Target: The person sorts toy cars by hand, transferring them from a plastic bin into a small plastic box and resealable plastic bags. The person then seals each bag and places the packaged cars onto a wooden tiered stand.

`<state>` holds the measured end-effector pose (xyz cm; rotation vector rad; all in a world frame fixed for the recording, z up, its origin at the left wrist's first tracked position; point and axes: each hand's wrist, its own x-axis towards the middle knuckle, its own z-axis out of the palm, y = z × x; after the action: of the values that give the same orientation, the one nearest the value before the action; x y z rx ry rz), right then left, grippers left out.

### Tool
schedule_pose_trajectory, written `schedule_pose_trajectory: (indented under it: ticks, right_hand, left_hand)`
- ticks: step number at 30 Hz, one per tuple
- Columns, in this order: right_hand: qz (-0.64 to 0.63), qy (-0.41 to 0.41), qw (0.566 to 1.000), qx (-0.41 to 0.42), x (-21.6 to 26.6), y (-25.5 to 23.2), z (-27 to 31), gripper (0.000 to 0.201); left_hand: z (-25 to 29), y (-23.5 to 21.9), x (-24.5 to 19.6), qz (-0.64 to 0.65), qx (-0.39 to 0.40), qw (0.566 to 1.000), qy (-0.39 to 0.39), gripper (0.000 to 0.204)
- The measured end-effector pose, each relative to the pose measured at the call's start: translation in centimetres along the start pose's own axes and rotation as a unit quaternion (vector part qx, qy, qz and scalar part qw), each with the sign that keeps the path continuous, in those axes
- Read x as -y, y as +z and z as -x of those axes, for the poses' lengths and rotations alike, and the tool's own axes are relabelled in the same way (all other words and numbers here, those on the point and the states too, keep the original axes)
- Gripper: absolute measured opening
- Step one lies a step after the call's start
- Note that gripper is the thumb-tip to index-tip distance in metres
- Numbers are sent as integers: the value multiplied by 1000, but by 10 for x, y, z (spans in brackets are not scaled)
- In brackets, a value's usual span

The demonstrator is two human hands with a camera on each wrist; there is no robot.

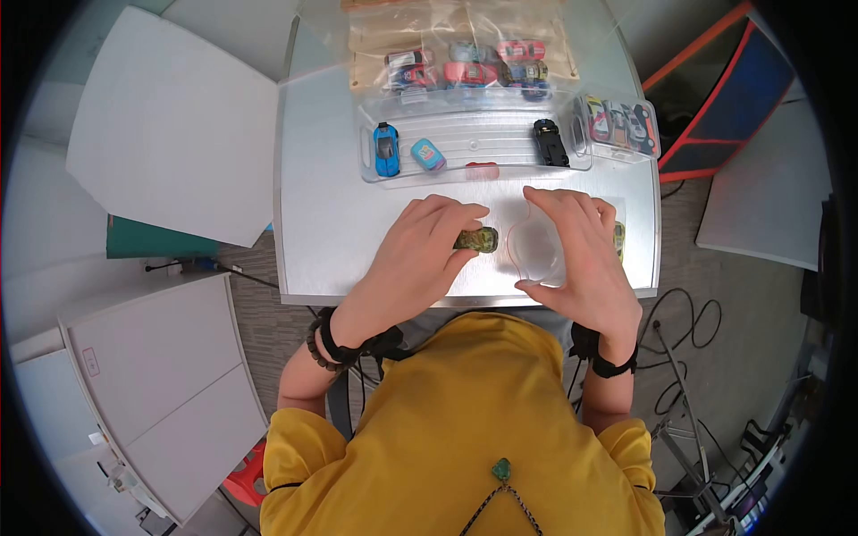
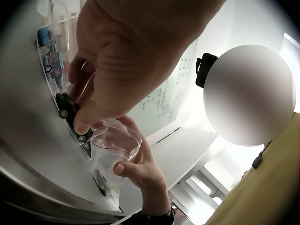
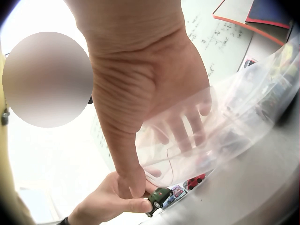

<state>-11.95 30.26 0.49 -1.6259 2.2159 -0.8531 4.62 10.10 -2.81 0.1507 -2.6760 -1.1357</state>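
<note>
My left hand point(image 1: 413, 255) pinches a small green camouflage toy car point(image 1: 483, 239) between thumb and fingers, just above the metal tabletop. Dark wheels of this car show in the left wrist view. Facing it, my right hand point(image 1: 588, 259) holds a clear zip bag point(image 1: 534, 253) with its thumb and fingers spread wide, and the bag's red-lined mouth gapes toward the car. Through the plastic in the right wrist view, the fingers point(image 3: 180, 133) look curved. Beside the right hand lies a yellow-green toy car point(image 1: 618, 239), partly hidden by it.
Behind the hands stands a clear plastic tray point(image 1: 474, 165) with a blue car point(image 1: 386, 149), a light-blue car point(image 1: 428, 154), a black car point(image 1: 550, 143) and a red one. A clear box point(image 1: 617, 128) of cars sits right. Several bagged cars point(image 1: 470, 74) lie farther back.
</note>
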Motion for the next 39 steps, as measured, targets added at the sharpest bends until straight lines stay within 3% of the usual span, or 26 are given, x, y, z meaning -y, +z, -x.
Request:
schedule_pose_trajectory:
  ticks: [7, 12, 16, 22, 24, 25, 27, 39]
  right_hand:
    - [2, 0, 1000, 5, 1, 2, -1, 103]
    - [3, 1, 1000, 5, 3, 2, -3, 103]
    - [1, 1, 1000, 1, 3, 1, -4, 102]
    - [-3, 5, 1000, 7, 5, 0, -7, 102]
    - [-3, 3, 1000, 1, 3, 1, -7, 101]
    - [1, -2, 1000, 1, 3, 1, -7, 100]
    - [-5, -1, 1000, -5, 3, 1, -7, 99]
    - [-5, -8, 1000, -10, 4, 4, -4, 97]
  left_hand:
    - [1, -13, -14, 38, -9, 999, 10, 51]
    - [-4, -9, -17, 145, -58, 987, -31, 43]
    - [-10, -7, -15, 114, -77, 991, 3, 40]
    - [-5, 14, -3, 243, -75, 967, -15, 40]
    - [-4, 25, -7, 368, -148, 917, -48, 39]
    - [-3, 28, -10, 363, -138, 920, -48, 39]
    - [-1, 33, -14, 412, -197, 886, -83, 40]
    - [5, 38, -14, 312, -234, 918, -73, 46]
